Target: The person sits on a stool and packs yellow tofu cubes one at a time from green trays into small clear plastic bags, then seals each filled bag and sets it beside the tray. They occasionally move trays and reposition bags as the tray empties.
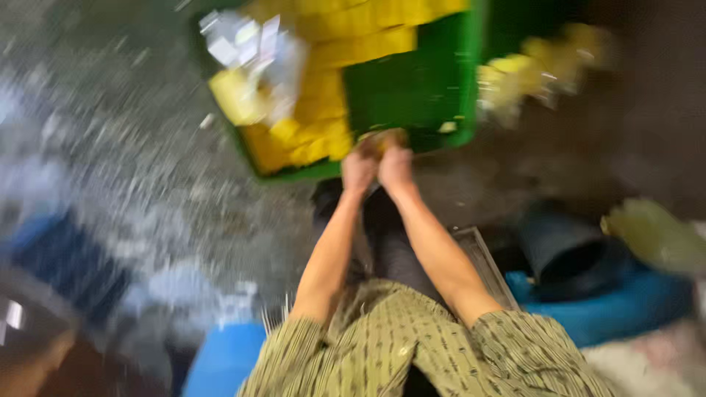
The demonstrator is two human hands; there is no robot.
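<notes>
The green crate [419, 88] sits tilted on the wet floor [147, 184], its left part heaped with yellow pieces [323, 125]. At its near rim, the left hand [359, 170] and right hand [396, 165] press together, both closed on one small yellowish piece [382, 138]. Judging by this, a firm two-handed grip held over the crate keeps scraps falling inside.

This looks like a rough produce-processing work area, not a home kitchen. A green plastic crate [419, 88] at the top centre holds yellow pieces [323, 110], the wet grey concrete floor [147, 169] is littered with scraps, and blue tubs [625, 309] sit at lower right.
</notes>
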